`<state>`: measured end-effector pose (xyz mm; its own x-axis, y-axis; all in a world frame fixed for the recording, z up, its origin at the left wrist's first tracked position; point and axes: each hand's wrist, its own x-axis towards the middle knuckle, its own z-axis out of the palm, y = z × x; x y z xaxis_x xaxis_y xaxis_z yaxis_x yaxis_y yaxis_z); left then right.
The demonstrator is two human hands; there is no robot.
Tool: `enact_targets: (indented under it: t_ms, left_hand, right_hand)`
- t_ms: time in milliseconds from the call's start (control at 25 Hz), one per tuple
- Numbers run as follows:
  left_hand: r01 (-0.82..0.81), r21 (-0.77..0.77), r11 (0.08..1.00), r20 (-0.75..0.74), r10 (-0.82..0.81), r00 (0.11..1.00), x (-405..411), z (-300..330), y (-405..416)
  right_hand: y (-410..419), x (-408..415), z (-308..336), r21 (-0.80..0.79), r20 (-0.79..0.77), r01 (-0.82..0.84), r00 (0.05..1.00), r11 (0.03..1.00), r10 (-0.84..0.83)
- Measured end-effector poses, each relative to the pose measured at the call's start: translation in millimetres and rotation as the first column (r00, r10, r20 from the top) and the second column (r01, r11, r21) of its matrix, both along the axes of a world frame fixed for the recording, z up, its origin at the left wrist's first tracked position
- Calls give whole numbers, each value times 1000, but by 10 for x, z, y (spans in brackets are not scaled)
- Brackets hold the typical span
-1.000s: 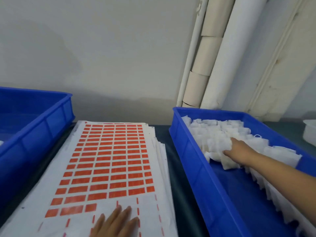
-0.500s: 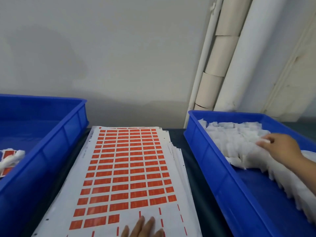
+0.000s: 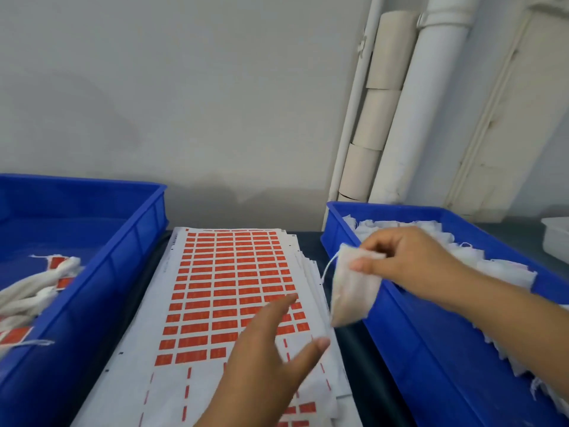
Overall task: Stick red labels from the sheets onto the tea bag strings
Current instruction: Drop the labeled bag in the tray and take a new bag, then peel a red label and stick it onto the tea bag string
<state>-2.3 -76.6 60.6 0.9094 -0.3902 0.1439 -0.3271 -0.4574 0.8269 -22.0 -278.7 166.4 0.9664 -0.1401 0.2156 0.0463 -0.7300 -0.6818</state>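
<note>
A stack of white sheets with rows of red labels (image 3: 234, 291) lies in the middle of the table. My right hand (image 3: 412, 266) pinches a white tea bag (image 3: 354, 291) by its top, and the bag hangs over the left rim of the right blue bin (image 3: 409, 331). A thin white string (image 3: 328, 266) loops off the bag's upper left corner. My left hand (image 3: 268, 359) hovers over the sheets with fingers spread, just below and left of the bag, not touching it. Several more white tea bags (image 3: 480, 260) fill the right bin.
A second blue bin (image 3: 101, 272) on the left holds several tea bags with red labels (image 3: 46, 278). A white container (image 3: 557, 241) sits at the far right edge. Pipes and cardboard tubes (image 3: 400, 118) stand against the wall behind the right bin.
My right hand has lifted one tea bag out of the right bin and carried it left over the rim. My left hand has risen off the sheets and reached up toward the bag.
</note>
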Motion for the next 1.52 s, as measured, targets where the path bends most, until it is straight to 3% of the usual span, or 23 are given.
enact_targets:
  t_ms: [80,160,320,440,600,800,920,1160,1360,1520]
  left_hand:
    - [63,-126,990,-113,-78,991,1,159,65]
    - [73,-159,985,-135,-95,986,2,136,153]
    - [-1,-70,998,-138,-9,990,-68,-76,373]
    - [-59,-34,998,-166,53,985,-115,-172,505]
    - [-102,20,995,-98,103,990,-118,-266,674]
    - [-90,54,995,-156,97,983,-79,-359,767]
    - [-93,86,992,-176,107,979,-65,-411,814]
    - [-110,188,976,-59,123,991,-1,-357,883]
    - [-90,18,996,105,88,991,76,55,987]
    - [-96,-50,994,87,100,991,147,259,1000]
  right_hand:
    - [348,-87,-139,45,-69,-125,989,991,128]
    - [595,-125,-276,39,-97,-186,977,982,189]
    - [932,-98,-498,-20,-187,-300,938,954,292]
    - [1127,-41,-562,-92,-164,-359,925,929,341]
    - [1301,6,-570,3,-133,-352,928,936,349]
    - [1416,23,-577,146,-107,-310,939,940,326]
    - [1449,59,-525,139,-10,-276,960,951,281]
    - [1565,84,-499,363,167,-245,966,899,196]
    - [1684,105,-559,284,183,-360,930,888,319]
    - [1578,158,-646,405,214,-304,948,862,234]
